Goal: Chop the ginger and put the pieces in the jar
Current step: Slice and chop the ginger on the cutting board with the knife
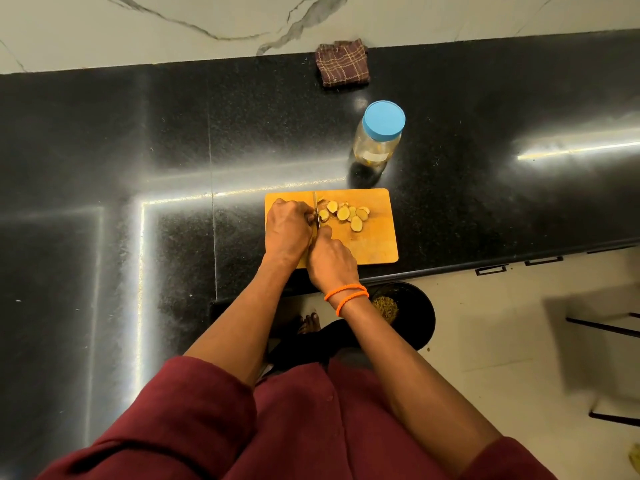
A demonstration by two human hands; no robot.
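Left hand (pixel 288 230) sat at the left end of the cutting board (pixel 375 247), fingers curled down over what I took to be the uncut ginger stub, which was mostly hidden under them. Likely reason: curled knuckles pin the root, guide the blade, and keep the tips clear of the edge.

Knife (pixel 316 213) stood blade-down just beside those knuckles, running away from the person across the board. The cut was landing at the stub's right face, so slices fell off to the right.

Right hand (pixel 330 259) was clenched around the knife handle near the board's front edge. The handle itself was covered, so I couldn't tell the exact grip. Two orange bands (pixel 346 295) sat on that wrist.

Ginger slices (pixel 346 214) lay in a loose cluster right of the blade, some overlapping, all on the board. They fell on the jar's side, which should make for a short transfer.

Jar (pixel 379 136) stood upright on the black counter (pixel 138 150), just beyond the board's far right corner, with the blue lid (pixel 384 119) still on. So it was parked clear of the chopping, and no slices could go in until it was opened. My read: slicing was nearly done, loading not started.

A folded checked cloth (pixel 342 63) lay at the back against the wall, well apart.
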